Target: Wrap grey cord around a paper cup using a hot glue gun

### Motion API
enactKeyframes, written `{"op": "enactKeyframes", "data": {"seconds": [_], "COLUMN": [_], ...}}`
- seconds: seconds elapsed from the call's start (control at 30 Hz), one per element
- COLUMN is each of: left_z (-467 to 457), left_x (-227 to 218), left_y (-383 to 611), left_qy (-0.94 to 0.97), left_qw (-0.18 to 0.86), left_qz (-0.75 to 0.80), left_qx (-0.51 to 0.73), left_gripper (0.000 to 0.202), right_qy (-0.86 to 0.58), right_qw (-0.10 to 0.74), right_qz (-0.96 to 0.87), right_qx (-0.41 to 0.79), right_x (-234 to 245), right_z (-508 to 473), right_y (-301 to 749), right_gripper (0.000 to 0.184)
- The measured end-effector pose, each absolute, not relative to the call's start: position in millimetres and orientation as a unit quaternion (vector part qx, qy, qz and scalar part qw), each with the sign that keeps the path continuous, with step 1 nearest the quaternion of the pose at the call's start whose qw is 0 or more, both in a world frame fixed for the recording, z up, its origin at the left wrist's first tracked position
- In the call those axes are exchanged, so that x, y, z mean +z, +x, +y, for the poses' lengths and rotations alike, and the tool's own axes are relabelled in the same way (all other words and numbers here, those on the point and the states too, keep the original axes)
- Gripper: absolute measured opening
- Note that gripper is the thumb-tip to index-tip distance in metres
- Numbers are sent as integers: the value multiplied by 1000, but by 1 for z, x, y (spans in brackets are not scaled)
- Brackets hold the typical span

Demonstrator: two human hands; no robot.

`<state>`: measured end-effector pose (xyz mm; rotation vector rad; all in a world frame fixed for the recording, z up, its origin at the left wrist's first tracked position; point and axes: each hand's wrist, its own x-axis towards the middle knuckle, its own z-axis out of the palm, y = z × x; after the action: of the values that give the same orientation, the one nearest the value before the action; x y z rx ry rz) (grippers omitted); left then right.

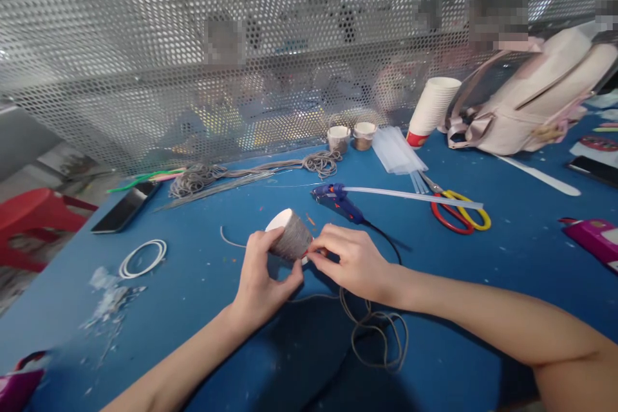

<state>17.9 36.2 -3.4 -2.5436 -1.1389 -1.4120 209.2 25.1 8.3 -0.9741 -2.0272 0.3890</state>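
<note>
A paper cup (291,236) wrapped in grey cord lies tilted, its white mouth toward the upper left. My left hand (263,270) grips it, thumb below and fingers over the near side. At the cup's base, where a little red shows, the thumb and fingers of my right hand (350,261) are pinched together; whatever is between them is too small to make out. Loose grey cord (381,338) runs below my hands and curls on the table near my right wrist. Just beyond my right hand lies a blue hot glue gun (340,203) with a long glue stick in its back.
Red-and-yellow scissors (461,211), clear glue sticks (398,150) and stacked paper cups (432,109) are at the right, beside a pale backpack (526,100). Grey cord bundles (196,180), two wrapped cups (364,135) and a phone (126,207) lie before a perforated metal screen (159,103).
</note>
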Motion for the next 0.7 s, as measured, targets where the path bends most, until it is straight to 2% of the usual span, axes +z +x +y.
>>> {"op": "enactKeyframes", "data": {"seconds": [0.23, 0.7], "left_z": [34, 34], "left_x": [-5, -3], "left_y": [17, 17], "left_qy": [-812, -807], "left_qw": [-1, -8], "left_qz": [-381, -372], "left_qx": [-443, -458], "left_gripper": [55, 53], "right_qy": [-391, -432], "right_qw": [427, 426], "right_qz": [-801, -763], "right_qx": [152, 224], "right_x": [5, 4], "right_z": [26, 25], "right_y": [208, 206], "right_gripper": [12, 5]}}
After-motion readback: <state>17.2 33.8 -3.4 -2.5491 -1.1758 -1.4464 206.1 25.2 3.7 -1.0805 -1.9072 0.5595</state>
